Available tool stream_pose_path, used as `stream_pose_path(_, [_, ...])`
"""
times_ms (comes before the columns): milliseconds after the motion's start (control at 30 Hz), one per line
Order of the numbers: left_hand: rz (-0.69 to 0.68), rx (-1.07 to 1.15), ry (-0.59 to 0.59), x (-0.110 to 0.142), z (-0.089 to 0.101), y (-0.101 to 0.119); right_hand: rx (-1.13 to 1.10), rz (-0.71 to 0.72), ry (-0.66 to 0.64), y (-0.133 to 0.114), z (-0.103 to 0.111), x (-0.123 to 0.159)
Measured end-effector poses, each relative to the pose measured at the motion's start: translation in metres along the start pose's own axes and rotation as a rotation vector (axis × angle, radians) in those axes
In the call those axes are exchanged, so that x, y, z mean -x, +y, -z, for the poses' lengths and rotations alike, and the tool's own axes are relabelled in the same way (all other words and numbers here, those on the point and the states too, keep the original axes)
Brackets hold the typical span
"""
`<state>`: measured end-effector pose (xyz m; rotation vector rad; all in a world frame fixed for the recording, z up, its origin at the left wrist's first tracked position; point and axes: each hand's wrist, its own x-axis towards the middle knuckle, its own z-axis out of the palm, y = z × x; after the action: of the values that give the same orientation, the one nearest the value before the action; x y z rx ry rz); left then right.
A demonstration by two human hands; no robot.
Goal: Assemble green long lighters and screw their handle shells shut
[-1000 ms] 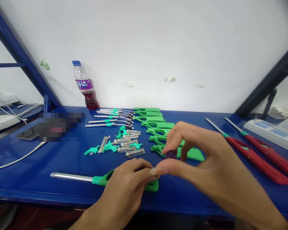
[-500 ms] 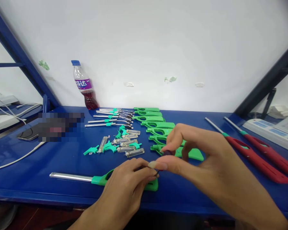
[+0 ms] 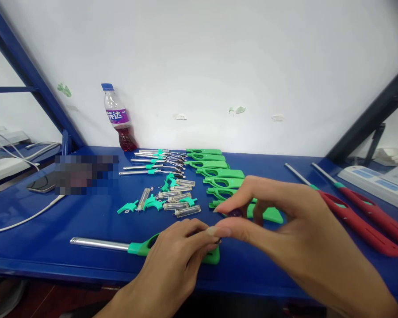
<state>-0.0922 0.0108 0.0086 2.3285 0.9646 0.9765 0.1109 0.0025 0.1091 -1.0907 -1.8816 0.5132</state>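
Green-handled, probably light and stiff, the lighter [image 3: 138,249] lay on the counter [image 3: 86,216], held down by the left grip [image 3: 175,256], best grasped by its handle, while the right grip [image 3: 295,225] pinched a dark knob [image 3: 235,213].

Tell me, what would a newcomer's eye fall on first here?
Probably the left hand over a green lighter at the blue table's front edge, with the right hand pinching a small dark purple piece just beside it. Next, perhaps, come two red lighters at the right, and a bottle of dark red drink at the back left.
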Motion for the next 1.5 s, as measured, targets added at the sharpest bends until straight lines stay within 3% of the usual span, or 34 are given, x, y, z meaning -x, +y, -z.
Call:
stream_pose_path(167, [-0.018, -0.046, 0.034, 0.001, 0.000, 0.001, 0.058, 0.003, 0.080, -0.003, -0.003, 0.001])
stream_pose_path(300, [-0.023, -0.003, 0.038, 0.000, 0.000, 0.002, -0.024, 0.041, -0.072, 0.001, 0.006, 0.002])
stream_pose_path(400, [-0.009, 0.008, 0.009, 0.000, 0.000, 0.002, -0.050, 0.029, -0.115, 0.005, 0.011, 0.003])
stream_pose_path(900, [0.100, -0.081, -0.033, 0.002, 0.001, 0.004, 0.104, 0.024, 0.024, 0.001, 0.003, 0.003])
stream_pose_path(1233, [-0.008, -0.300, -0.030, 0.006, 0.005, 0.018, 0.146, 0.037, 0.087, -0.001, -0.006, -0.001])
stream_pose_path(1400, [-0.007, -0.365, -0.106, 0.004, 0.003, 0.017, 0.086, -0.056, 0.016, 0.001, -0.010, -0.003])
stream_pose_path(1500, [-0.007, -0.360, -0.106, 0.004, 0.001, 0.014, 0.086, -0.043, -0.122, 0.001, -0.012, -0.003])
